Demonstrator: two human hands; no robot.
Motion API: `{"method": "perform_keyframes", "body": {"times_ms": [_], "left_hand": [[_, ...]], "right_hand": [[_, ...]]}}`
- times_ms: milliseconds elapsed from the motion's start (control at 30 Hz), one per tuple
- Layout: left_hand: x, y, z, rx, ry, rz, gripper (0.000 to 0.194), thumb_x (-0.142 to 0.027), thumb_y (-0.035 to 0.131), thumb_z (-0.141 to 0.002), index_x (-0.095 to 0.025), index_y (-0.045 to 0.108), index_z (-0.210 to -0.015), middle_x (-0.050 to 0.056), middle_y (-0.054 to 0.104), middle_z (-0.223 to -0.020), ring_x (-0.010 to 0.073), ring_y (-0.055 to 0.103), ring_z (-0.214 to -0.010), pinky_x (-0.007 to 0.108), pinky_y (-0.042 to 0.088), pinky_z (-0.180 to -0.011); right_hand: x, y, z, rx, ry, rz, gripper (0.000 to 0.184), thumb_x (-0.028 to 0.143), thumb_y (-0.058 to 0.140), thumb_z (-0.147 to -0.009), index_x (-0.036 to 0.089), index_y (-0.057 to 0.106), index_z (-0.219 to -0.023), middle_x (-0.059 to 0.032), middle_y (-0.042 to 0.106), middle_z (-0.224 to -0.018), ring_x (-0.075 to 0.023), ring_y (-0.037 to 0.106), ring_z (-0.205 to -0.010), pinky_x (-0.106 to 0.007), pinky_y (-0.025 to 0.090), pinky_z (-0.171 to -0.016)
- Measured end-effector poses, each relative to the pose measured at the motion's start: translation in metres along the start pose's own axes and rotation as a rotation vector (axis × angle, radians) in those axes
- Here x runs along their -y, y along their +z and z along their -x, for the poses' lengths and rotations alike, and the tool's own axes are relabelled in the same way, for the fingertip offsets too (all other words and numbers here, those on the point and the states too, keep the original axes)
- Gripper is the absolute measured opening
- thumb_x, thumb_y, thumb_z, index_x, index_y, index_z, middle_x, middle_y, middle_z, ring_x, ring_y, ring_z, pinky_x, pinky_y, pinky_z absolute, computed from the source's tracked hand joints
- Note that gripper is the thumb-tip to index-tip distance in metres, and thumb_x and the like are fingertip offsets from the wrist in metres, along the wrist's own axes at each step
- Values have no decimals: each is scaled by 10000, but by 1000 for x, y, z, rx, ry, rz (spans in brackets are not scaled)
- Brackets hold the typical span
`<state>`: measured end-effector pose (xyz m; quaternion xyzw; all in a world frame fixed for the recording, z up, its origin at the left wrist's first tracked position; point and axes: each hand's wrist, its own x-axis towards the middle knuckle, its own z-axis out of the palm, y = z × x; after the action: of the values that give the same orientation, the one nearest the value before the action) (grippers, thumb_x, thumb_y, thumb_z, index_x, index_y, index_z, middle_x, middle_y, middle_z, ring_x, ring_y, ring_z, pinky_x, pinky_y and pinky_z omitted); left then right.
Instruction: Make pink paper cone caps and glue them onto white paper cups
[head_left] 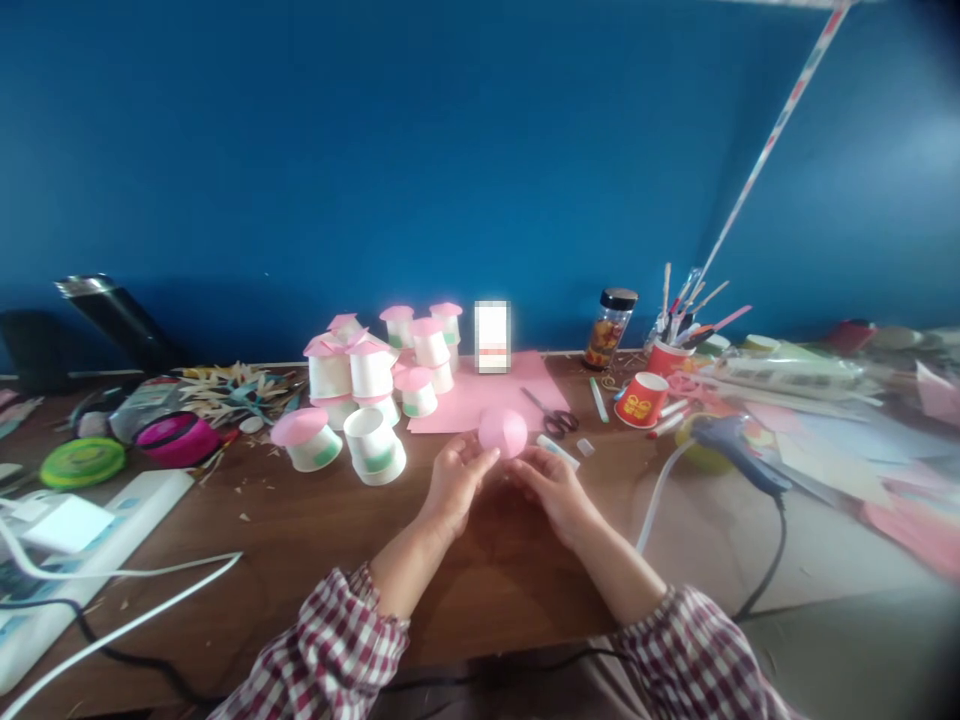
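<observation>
Between my two hands, above the table's middle, is a round pink paper piece (pixel 502 431) with a fold line down one side. My left hand (pixel 460 478) pinches its left lower edge, thumb on top. At its right lower edge the fingers of my right hand (pixel 551 488) are closed on it too. To the left stands a white paper cup (pixel 373 446) with a green band, its top uncovered. Beside that, a cup piece wears a pink paper cone (pixel 301 427). Behind them several white cups with pink cone tops (pixel 350 362) are stacked in a cluster.
Pink paper sheets (pixel 480 395) lie behind my hands, with scissors (pixel 555 415) and a glue tube (pixel 558 451) nearby. Right are a red cup (pixel 642 399), a glass jar (pixel 610 330) and a glue gun (pixel 739 455). A power strip (pixel 142 520) with cables lies left.
</observation>
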<state>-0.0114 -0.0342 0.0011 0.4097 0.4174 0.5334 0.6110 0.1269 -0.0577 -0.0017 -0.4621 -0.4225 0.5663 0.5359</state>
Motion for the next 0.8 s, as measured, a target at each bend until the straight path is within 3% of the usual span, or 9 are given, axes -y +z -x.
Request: {"method": "perform_keyframes", "body": {"times_ms": [100,233,567,800], "left_hand": [[1,-2,-3,-36,30,-29,425,-333,728,-637,-143,605,-996,10,633,-773,0,308,-420,168,227,-396],[2,-4,-5,-18,36,-69,417,-347,715,-652,-148,616,-1004,29,646,-808,9,338,-438,168,242,-401],[3,0,1,76,-19,-48,421,-334,721,-636,-139,624,-997,51,673,-788,40,414,-456,172,228,-395],[5,-1,-1,66,-32,12,354,-312,730,-628,-134,615,-912,-1,623,-679,22,344,-413,179,215,-390]], "right_hand": [[-2,-1,0,-1,3,19,322,423,702,-673,171,625,-859,2,591,-688,-91,471,-567,-198,313,-469],[-3,-2,-1,-13,15,3,308,442,664,-716,176,625,-866,-18,622,-750,-99,490,-607,-195,319,-478],[-3,-1,0,-8,-6,-11,288,443,695,-693,182,574,-710,27,517,-609,-81,401,-511,-204,273,-447],[-3,-2,0,5,-21,-17,280,456,688,-705,199,600,-771,17,506,-621,-93,416,-532,-209,283,-446]]}}
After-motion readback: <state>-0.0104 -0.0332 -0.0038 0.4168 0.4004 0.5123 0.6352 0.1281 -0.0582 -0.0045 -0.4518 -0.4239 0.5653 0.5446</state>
